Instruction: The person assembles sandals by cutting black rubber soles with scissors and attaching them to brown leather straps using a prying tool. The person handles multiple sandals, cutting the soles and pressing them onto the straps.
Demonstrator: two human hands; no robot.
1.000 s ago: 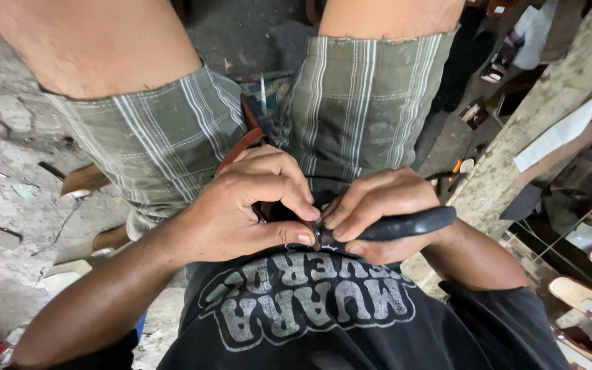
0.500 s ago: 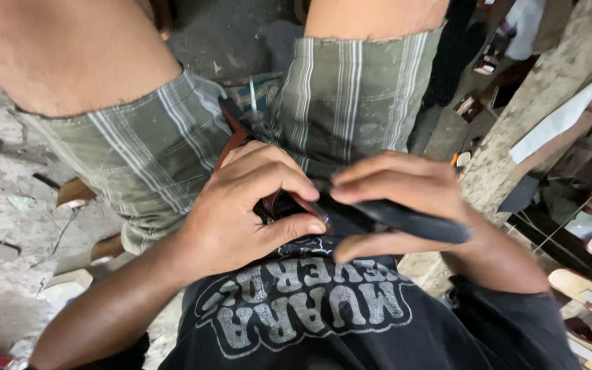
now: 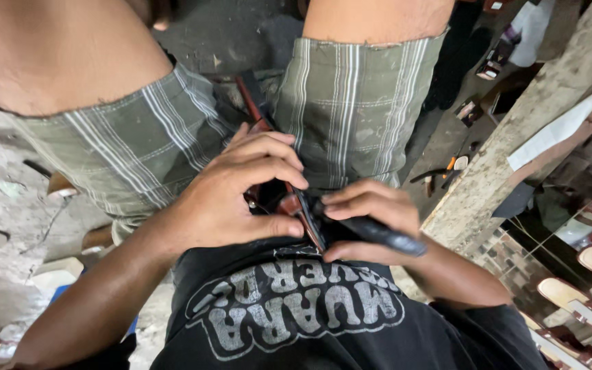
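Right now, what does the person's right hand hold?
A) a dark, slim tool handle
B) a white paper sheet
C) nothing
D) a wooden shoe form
A: the right hand closes around a dark tool handle in the lap, beside the left hand gripping a reddish-brown piece.

The left hand (image 3: 231,195) curls over a reddish-brown strap (image 3: 299,205) in the lap, fingertips pressing it. The right hand (image 3: 368,219) grips a black tool handle (image 3: 381,235) just beside it (its working end is hidden). Striped shorts (image 3: 351,109) cover both thighs.
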